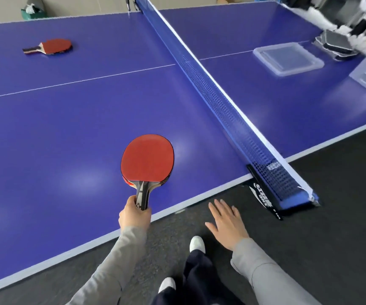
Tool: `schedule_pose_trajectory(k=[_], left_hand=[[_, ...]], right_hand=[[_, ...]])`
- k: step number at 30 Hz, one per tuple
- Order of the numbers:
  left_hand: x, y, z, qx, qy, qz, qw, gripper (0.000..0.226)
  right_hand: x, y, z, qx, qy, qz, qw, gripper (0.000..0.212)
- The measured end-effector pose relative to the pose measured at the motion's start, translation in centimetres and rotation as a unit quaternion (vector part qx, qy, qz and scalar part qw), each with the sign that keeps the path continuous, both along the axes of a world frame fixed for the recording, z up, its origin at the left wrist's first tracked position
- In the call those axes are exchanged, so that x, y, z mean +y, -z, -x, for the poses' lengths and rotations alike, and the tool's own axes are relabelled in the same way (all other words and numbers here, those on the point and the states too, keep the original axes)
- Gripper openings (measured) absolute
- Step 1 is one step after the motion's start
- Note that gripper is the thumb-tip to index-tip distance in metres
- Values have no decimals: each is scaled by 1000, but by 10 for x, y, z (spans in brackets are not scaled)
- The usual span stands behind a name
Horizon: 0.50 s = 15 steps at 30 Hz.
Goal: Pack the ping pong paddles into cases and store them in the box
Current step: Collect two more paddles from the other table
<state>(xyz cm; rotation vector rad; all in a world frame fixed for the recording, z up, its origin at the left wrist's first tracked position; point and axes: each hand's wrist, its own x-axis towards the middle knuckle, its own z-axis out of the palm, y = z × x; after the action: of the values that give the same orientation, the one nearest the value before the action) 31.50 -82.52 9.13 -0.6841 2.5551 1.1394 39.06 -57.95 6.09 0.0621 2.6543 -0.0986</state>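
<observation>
Red-faced ping pong paddle point(148, 159) with a black-and-wood handle, held above the near half of the purple table tennis table point(67, 133), face up, blade pointing toward 12 o'clock. Handle gripped at its lower end by the left hand point(134, 214), fingers curled round it; a second red edge visible under the blade at 7 o'clock, possibly another paddle stacked beneath, not certain. Right hand point(227, 221) at 3 o'clock of the left, off the table edge over the dark floor point(331, 216), fingers straight and slightly spread, holding nothing. Grey sleeves on both forearms; dark trousers and white shoes below at 6 o'clock.

Second red paddle point(53, 46) lying flat on the table surface at 10 o'clock, well apart from the held one, handle pointing to 9 o'clock. Dark object cut by the frame edge at 9 o'clock, identity unclear. Blue net point(221, 102) running from 12 o'clock down to 4 o'clock, clamped at the table edge by a black bracket point(263, 192). Beyond the net, at 2 o'clock, clear shallow plastic box point(287, 59) resting on the far half. Stack of dark grey paddle cases point(336, 44) just beside it near the table corner, blurred.
</observation>
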Motion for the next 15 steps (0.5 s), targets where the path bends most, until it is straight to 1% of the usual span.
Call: schedule_pose_trajectory(k=[6, 10, 15], left_hand=[[27, -7, -46, 3, 99, -17, 995, 24], [58, -8, -77, -4, 163, 2, 987, 34], [99, -4, -130, -4, 213, 14, 977, 35]], right_hand=[[12, -1, -90, -39, 86, -3, 996, 59], [32, -4, -139, -46, 149, 2, 988, 56], [63, 1, -201, -49, 211, 21, 976, 54]])
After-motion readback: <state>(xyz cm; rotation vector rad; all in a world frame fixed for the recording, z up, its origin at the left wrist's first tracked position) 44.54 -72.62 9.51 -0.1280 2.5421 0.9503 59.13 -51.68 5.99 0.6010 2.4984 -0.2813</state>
